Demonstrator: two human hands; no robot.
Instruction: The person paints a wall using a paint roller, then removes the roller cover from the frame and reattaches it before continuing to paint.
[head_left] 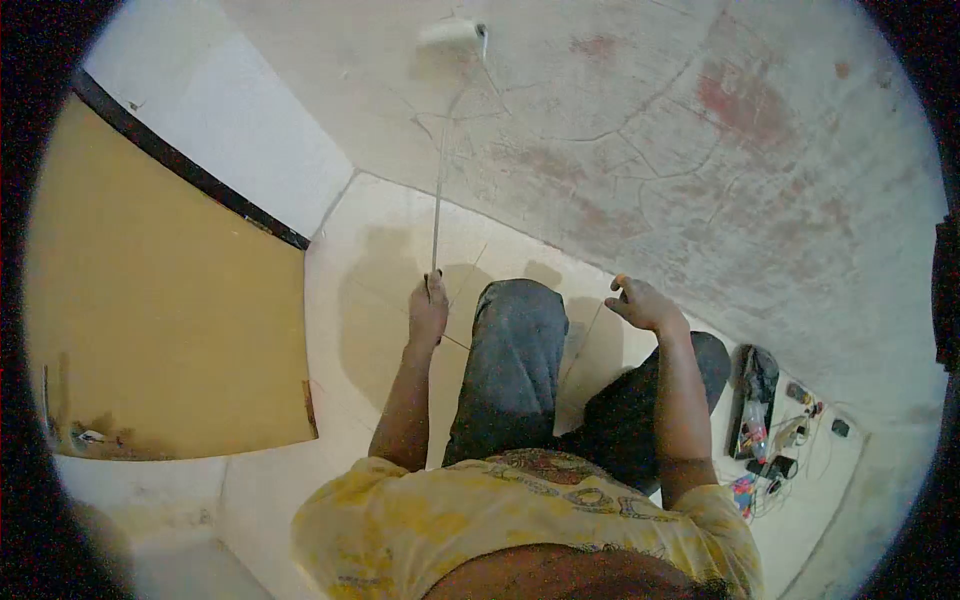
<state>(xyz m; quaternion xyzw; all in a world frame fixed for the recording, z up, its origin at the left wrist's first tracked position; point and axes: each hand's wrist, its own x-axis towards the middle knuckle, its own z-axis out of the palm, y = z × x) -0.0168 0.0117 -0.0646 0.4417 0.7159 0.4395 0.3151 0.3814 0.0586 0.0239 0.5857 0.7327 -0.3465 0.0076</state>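
A paint roller (450,37) is held up at a patchy grey-and-red wall (650,120), its long handle gripped in the left hand (428,312). The right hand (645,303) is held half open, fingers bent, near the wall's base. Two knees are bent over the tiled floor (375,330); cables (800,465) are strewn at right, and a tan door (180,290) is seen at left.
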